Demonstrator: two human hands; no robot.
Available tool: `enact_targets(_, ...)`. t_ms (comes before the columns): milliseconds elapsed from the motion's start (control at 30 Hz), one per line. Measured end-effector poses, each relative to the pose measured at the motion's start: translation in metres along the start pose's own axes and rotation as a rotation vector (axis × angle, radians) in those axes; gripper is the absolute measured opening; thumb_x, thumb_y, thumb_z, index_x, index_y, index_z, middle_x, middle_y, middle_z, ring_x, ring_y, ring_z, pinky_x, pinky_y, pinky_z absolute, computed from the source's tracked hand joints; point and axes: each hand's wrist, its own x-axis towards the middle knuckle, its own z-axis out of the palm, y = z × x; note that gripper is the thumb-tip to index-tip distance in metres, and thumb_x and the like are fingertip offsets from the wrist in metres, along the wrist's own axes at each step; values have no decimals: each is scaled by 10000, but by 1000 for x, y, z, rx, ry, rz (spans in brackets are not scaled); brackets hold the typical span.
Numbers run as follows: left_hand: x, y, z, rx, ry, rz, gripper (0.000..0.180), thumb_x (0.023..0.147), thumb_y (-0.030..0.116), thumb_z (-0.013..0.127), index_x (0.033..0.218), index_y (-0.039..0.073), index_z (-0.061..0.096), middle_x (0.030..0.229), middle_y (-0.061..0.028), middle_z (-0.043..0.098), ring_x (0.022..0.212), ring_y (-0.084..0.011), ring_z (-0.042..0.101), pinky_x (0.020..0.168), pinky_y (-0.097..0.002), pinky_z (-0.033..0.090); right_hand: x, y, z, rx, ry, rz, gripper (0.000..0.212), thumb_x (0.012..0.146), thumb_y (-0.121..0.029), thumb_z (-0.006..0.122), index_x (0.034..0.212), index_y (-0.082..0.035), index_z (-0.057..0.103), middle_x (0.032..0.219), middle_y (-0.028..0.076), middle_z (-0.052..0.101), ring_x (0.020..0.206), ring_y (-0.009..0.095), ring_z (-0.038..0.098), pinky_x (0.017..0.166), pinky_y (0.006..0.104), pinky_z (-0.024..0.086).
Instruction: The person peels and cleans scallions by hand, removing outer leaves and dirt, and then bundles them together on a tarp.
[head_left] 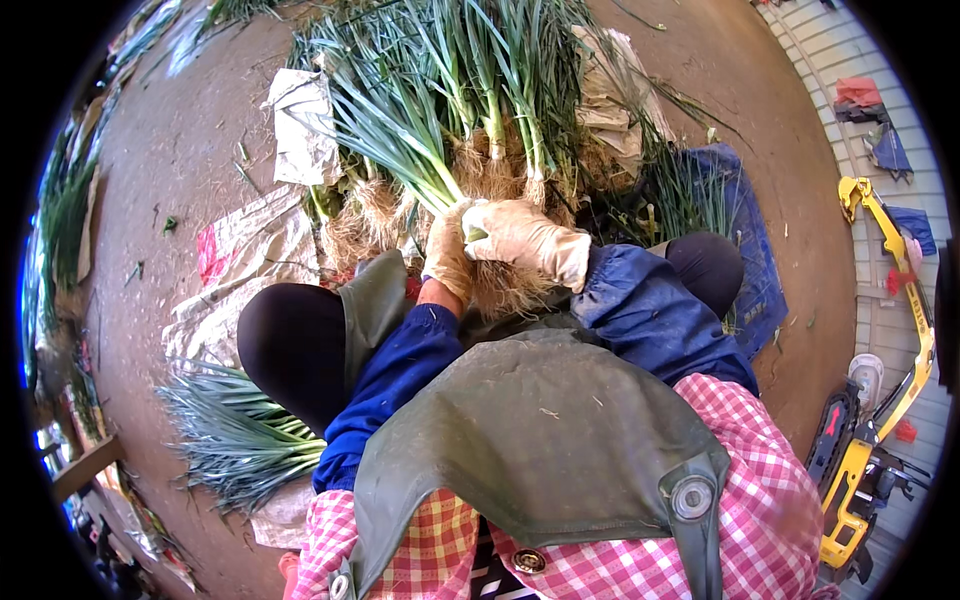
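A small bunch of long, flat-leaved green garlic or leek plants [400,150] slants up and left from my hands, with pale stems and stringy roots. My left hand [449,255], in a tan work glove, is closed around the lower stems. Right beside it, touching, my gloved right hand [525,237] is closed at the stem base, its thumb towards my left hand. Brown roots [505,288] hang below the right hand. Just beyond my hands stands a large heap of the same plants [490,80], roots towards me. The gloves hide the gripped part of the stems.
A finished-looking pile of plants [250,435] lies left of my knee. Whitish woven sacks [245,255] spread on the brown floor [170,130], and a blue sack [755,260] lies at right. Farther right stands a yellow toy-like excavator [850,490]. More greens [65,220] line the far left.
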Motion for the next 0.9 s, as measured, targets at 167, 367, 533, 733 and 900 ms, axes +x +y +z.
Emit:
enact_targets(167, -11, 6, -5, -116, -30, -7, 241, 880, 171, 578, 997, -40, 582, 929, -202, 668, 840, -324, 665, 775, -394, 562, -11, -19, 17, -169, -56, -101, 181, 824, -236, 597, 896, -70, 598, 898, 151, 646, 833, 349, 641, 731, 438, 507)
enact_targets(367, -12, 14, 10, -123, -178, 6, 278, 897, 192, 560, 1026, -54, 571, 1060, -275, 635, 972, -375, 649, 852, -437, 545, -67, 20, -2, -435, -518, 236, 256, 776, -289, 640, 940, -93, 659, 835, 135, 656, 794, 309, 649, 711, 419, 518)
enact_targets(533, -5, 13, -5, -50, -165, 18, 297, 887, 213, 576, 1031, -48, 574, 1056, -262, 641, 980, -364, 647, 850, -443, 544, -57, 11, -44, -188, 138, 146, 199, 824, -301, 621, 944, -152, 677, 884, 110, 647, 848, 299, 631, 754, 407, 493)
enact_targets(733, -1, 7, 0, 32, -89, 85, 285, 900, 189, 553, 1000, -73, 603, 943, -201, 663, 837, -296, 658, 792, -391, 550, -19, -18, -19, -213, 63, -44, 251, 844, -324, 591, 931, -96, 651, 863, 119, 654, 859, 301, 642, 790, 404, 493)
enact_targets(900, 12, 1, -12, 131, 31, 112, 268, 887, 174, 559, 964, -78, 614, 872, -180, 660, 762, -262, 655, 718, -344, 545, -6, -20, -5, -425, 7, 55, 210, 837, -216, 581, 938, -70, 694, 882, 140, 691, 834, 310, 682, 702, 426, 539)
